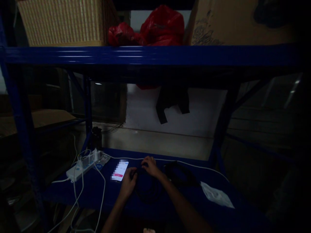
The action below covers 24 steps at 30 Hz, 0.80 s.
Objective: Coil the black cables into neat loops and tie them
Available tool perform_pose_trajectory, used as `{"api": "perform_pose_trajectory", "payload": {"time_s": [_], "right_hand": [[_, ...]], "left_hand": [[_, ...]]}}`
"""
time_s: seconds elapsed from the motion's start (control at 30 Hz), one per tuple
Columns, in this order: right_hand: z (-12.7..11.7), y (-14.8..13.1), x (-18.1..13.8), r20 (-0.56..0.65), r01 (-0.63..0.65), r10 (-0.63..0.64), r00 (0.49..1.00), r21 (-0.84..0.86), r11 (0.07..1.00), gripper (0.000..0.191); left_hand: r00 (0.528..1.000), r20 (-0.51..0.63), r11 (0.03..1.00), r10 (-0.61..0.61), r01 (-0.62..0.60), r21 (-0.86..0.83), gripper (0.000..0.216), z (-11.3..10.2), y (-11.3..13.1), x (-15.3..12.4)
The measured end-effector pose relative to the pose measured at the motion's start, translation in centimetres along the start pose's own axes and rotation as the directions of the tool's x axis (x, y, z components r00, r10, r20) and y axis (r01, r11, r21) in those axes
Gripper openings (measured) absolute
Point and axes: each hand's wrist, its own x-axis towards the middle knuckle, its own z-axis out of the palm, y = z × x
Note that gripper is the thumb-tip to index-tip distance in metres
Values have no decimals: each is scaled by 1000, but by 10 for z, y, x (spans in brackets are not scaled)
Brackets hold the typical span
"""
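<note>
A coil of black cable (148, 195) lies on the blue shelf in front of me; its loops are dim against the dark surface. My left hand (128, 182) is closed on the cable at the coil's left side, thumb and fingers bent around it. At the coil's far edge my right hand (150, 165) also grips the black cable, its fingers curled. Just left of my left hand lies a lit phone (120, 170), partly blurred. Right of my right hand rests another dark, cable-like bundle (179, 173); its details are lost in shadow.
A white power strip (84, 166) with plugs and trailing cords stands at the left. One white cord (194, 166) runs along the back. A clear plastic packet (217, 194) lies at the right. Overhead is a blue shelf beam (150, 55), with red bags (162, 26) above.
</note>
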Motion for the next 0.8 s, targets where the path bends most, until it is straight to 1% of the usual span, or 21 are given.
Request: {"api": "perform_pose_trajectory", "payload": {"time_s": [0.07,0.13,0.2,0.27,0.33,0.4,0.47,0.53,0.57,0.6,0.63,0.67,0.7,0.73,0.77,0.8], "right_hand": [[0,9,7,70,17,-19,997,32,999,19],[0,14,12,108,16,-24,994,73,997,18],[1,14,16,120,12,-28,992,134,991,14],[1,10,18,103,7,-31,994,225,974,13],[0,4,18,49,0,-18,999,344,939,15],[-6,0,17,-40,-9,33,999,482,876,18],[-19,-4,11,-136,-8,116,984,616,788,28],[-38,-6,-2,-211,16,192,958,712,702,37],[-48,-8,-12,-235,42,233,944,784,619,35],[-59,-11,-23,-245,77,274,930,859,506,30],[-69,-15,-34,-232,125,327,916,940,316,21],[-77,-19,-45,-197,171,373,907,980,101,14],[-85,-23,-56,-151,203,405,902,975,-89,12],[-91,-28,-66,-103,220,428,898,947,-233,13],[-95,-32,-74,-65,224,443,894,921,-318,14],[-98,-35,-80,-36,224,456,889,904,-365,14]], "left_hand": [[1000,0,1000,4,-4,4,33,1,-1,0],[1000,1,1000,10,-10,7,32,2,-2,0],[1000,0,1000,10,-10,14,31,2,-3,0],[1000,-2,1000,12,-12,20,29,2,-3,0],[1000,-3,1000,22,-22,22,29,1,-4,0],[1000,-2,1000,28,-28,14,31,1,-5,1],[1000,-5,1000,23,-23,3,33,1,-7,1],[1000,-6,1000,16,-16,2,36,1,-9,1],[1000,-4,1000,14,-14,9,38,1,-9,1],[1000,0,1000,12,-12,15,40,1,-9,1],[1000,-2,1000,10,-10,21,42,0,-8,0],[1000,-4,1000,5,-5,29,44,0,-6,0],[1000,-7,999,3,-2,36,46,-1,-3,-1],[1000,-10,999,2,-2,48,46,-2,-1,-2],[1000,-5,998,4,-4,64,46,-3,2,-3],[1000,3,997,7,-7,81,46,-4,5,-3]]}}
